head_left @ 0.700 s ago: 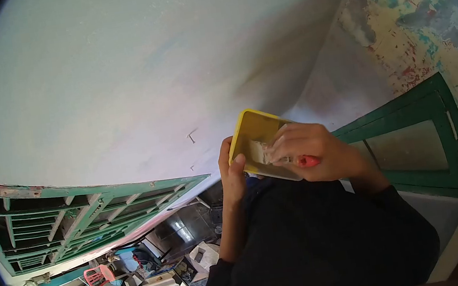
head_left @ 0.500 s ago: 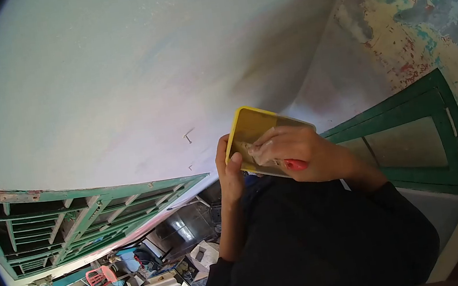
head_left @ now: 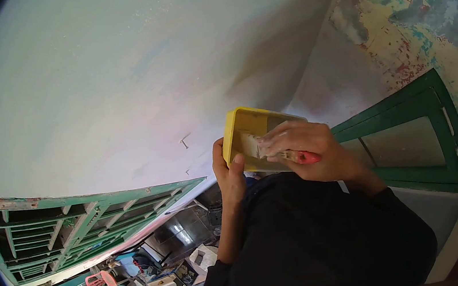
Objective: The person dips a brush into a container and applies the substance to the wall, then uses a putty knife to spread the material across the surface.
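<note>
Pale plastered wall (head_left: 117, 88) behind. At chest height, left hand (head_left: 228, 173) clasps the yellow tray (head_left: 240, 123) by its edge; right hand (head_left: 316, 152) is closed around a red-handled scraper (head_left: 307, 157) whose blade, inside the tray, I can barely see.

Green shutter (head_left: 78, 226), peeling wall (head_left: 398, 22)

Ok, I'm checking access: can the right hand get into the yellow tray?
Likely yes: the right hand lies over the open tray, its tool reaching inside; the left hand only grips the edge.

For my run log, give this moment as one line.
left hand: holds yellow tray | right hand: red-handled tool in tray | ahead: pale wall
</note>
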The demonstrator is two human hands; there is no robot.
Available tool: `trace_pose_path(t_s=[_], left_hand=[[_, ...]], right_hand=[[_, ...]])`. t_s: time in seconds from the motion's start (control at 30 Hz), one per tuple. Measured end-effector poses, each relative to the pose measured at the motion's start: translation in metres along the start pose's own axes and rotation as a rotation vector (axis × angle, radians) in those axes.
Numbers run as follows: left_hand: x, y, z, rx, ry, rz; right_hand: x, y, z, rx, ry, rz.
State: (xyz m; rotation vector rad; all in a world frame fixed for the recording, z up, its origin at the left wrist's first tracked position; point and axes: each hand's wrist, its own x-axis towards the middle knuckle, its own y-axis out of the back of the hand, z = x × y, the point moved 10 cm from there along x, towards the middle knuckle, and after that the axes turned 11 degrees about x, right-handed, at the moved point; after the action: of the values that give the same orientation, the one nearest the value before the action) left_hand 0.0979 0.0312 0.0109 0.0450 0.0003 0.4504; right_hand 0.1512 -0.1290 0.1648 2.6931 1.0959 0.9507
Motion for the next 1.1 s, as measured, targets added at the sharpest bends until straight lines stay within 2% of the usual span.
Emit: trace_pose_path(t_s=[0.1,0.17,0.3,0.47,0.6,0.67,0.77,0.9,0.97,1.1], left_hand=[[0.004,0.002,0.003,-0.082,-0.016,0.012],[0.006,0.009,-0.001,-0.150,0.000,0.040],[0.009,0.016,-0.004,-0.130,0.018,0.058],[0.011,0.006,0.006,-0.086,-0.027,0.027],[0.013,0.003,0.002,-0.134,-0.001,0.006],[0.014,0.006,-0.002,-0.066,-0.015,0.018],[0.014,0.007,-0.004,-0.035,0.022,0.028],[0.015,0.000,-0.006,-0.039,0.032,0.008],[0.015,-0.003,0.001,-0.099,0.011,-0.006],[0.014,-0.002,0.010,-0.065,-0.006,0.020]], right_hand=[[-0.007,-0.004,0.011,-0.030,-0.044,-0.047],[-0.018,0.006,0.020,-0.068,-0.141,-0.056],[-0.026,0.019,0.022,-0.048,-0.178,-0.032],[-0.013,0.027,0.018,-0.054,-0.043,0.301],[-0.025,0.025,0.024,-0.183,-0.006,0.347],[-0.041,0.033,0.033,-0.233,-0.142,0.399],[-0.051,0.038,0.026,-0.228,-0.102,0.462],[-0.034,0.023,0.009,-0.310,-0.057,0.403],[-0.027,0.017,0.004,-0.436,0.068,0.386],[-0.033,0.020,0.014,-0.434,0.018,0.382]])
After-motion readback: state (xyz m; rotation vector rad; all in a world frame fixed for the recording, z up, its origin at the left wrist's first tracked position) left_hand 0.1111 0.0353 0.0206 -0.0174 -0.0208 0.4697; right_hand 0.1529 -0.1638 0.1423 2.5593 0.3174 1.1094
